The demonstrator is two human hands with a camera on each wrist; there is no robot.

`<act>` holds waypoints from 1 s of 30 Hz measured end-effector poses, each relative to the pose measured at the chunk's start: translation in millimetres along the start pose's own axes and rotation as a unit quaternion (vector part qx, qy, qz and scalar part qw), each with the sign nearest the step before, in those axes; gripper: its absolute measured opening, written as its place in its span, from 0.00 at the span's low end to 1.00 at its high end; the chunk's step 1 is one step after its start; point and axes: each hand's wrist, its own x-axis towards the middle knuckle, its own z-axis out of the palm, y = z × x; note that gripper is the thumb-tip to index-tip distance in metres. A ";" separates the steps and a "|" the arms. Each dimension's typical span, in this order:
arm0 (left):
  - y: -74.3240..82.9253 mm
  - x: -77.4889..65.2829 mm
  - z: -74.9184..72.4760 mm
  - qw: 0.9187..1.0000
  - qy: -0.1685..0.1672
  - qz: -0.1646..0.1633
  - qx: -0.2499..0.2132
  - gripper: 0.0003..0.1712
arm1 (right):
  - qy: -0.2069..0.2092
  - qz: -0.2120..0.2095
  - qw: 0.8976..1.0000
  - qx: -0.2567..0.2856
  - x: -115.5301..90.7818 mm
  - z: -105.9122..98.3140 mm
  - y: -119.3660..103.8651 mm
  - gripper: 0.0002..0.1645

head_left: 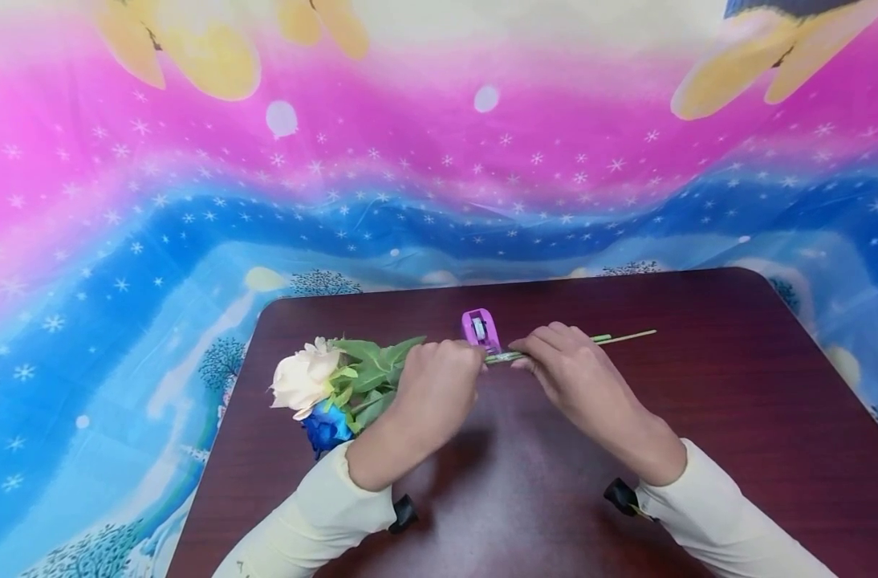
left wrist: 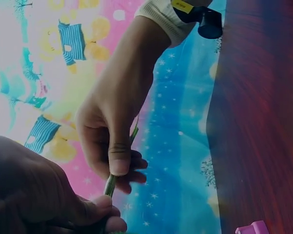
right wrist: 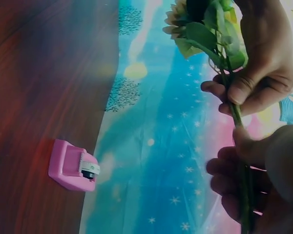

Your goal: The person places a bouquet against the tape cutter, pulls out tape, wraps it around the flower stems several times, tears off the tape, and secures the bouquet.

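Both hands hold a small bunch of flowers sideways above the table. A cream rose (head_left: 305, 377) and a blue rose (head_left: 327, 427) stick out at the left, with green leaves (head_left: 370, 368) behind them. My left hand (head_left: 439, 389) grips the stems just below the leaves. A short way along, my right hand (head_left: 572, 369) pinches the same green stems (right wrist: 238, 117) between thumb and fingers. Something clear and shiny, like tape, shows around the stems (head_left: 504, 358) between the hands. The thin stem ends reach out past the right hand.
A pink tape dispenser (head_left: 479, 329) with a roll in it stands on the dark wooden table (head_left: 735, 385), just beyond the hands. Behind the table hangs a colourful printed cloth (head_left: 424, 160). Black wrist devices (head_left: 404, 514) sit under the cream sleeves.
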 end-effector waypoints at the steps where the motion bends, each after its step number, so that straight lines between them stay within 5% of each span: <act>1: 0.3 -0.9 0.1 1.000 0.009 0.004 0.007 0.06 | -0.006 0.000 1.000 0.001 0.4 -0.8 0.4 0.17; 9: 1.9 -3.1 2.2 0.999 0.027 0.023 0.016 0.08 | -0.043 0.011 0.999 0.011 2.7 0.1 2.5 0.07; 14: 0.9 0.5 1.4 0.999 -0.020 0.019 -0.031 0.01 | -0.013 0.003 1.000 0.024 2.1 3.9 6.2 0.07; 19: -0.5 2.9 2.2 0.995 -0.068 -0.003 -0.072 0.07 | 0.019 -0.009 0.999 0.026 0.7 8.3 6.9 0.08; 30: -1.1 6.4 3.1 0.994 -0.073 -0.025 -0.079 0.07 | 0.058 -0.036 0.997 -0.022 -6.3 11.7 3.7 0.11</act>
